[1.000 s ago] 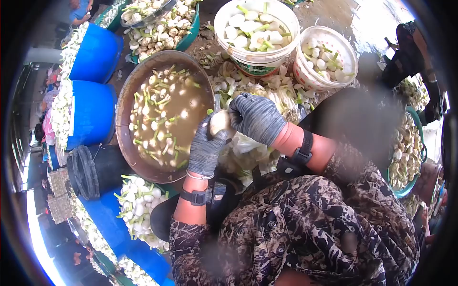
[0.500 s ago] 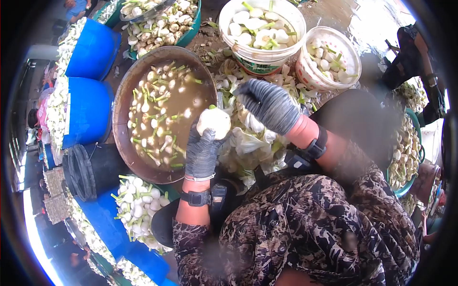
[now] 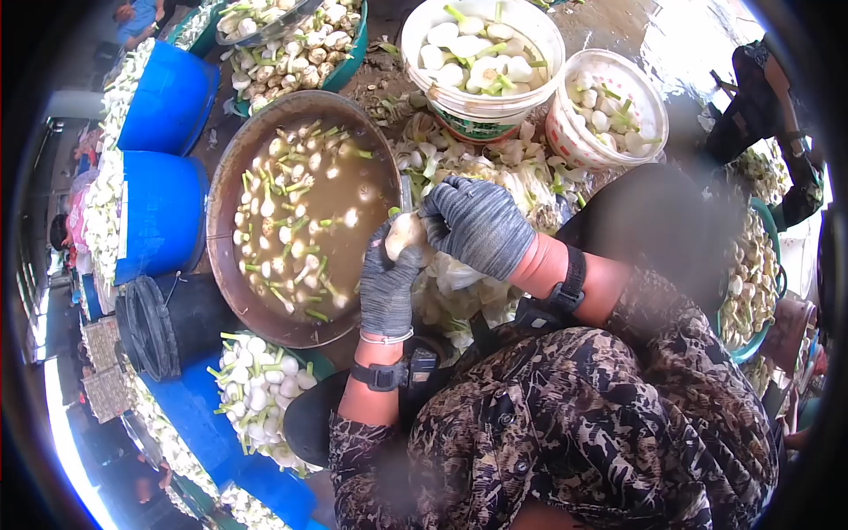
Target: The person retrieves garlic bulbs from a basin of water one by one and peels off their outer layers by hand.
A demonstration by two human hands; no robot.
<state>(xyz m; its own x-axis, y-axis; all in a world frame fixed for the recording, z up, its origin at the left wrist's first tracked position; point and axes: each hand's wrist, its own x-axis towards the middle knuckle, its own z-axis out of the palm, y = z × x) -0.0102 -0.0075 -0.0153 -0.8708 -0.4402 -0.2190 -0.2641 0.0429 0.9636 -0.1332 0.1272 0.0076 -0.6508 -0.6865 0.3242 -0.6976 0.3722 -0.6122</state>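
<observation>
My left hand [image 3: 387, 291], in a grey glove, grips a whitish garlic bulb [image 3: 405, 235] with a short green stem stub. Against the bulb's right side presses my right hand [image 3: 486, 226], also gloved, its fingers curled closed; what they pinch is hidden. Just left of the hands is a wide brown basin [image 3: 223, 296] of murky water where many garlic bulbs float. Peeled leafy skins [image 3: 459, 287] lie in a pile under and behind my hands.
A white bucket [image 3: 539, 94] and a smaller red-patterned bucket [image 3: 579, 148] hold peeled garlic. Blue tubs [image 3: 163, 212] and a black bucket [image 3: 190, 314] stand left. More peeled garlic [image 3: 265, 384] is heaped near my left knee. At far right are a green basket [image 3: 767, 221] and another person's arm [image 3: 782, 93].
My right hand has come down and left from the air onto the garlic bulb. My left hand has shifted slightly right, and the bulb is turned, now partly covered by fingers.
</observation>
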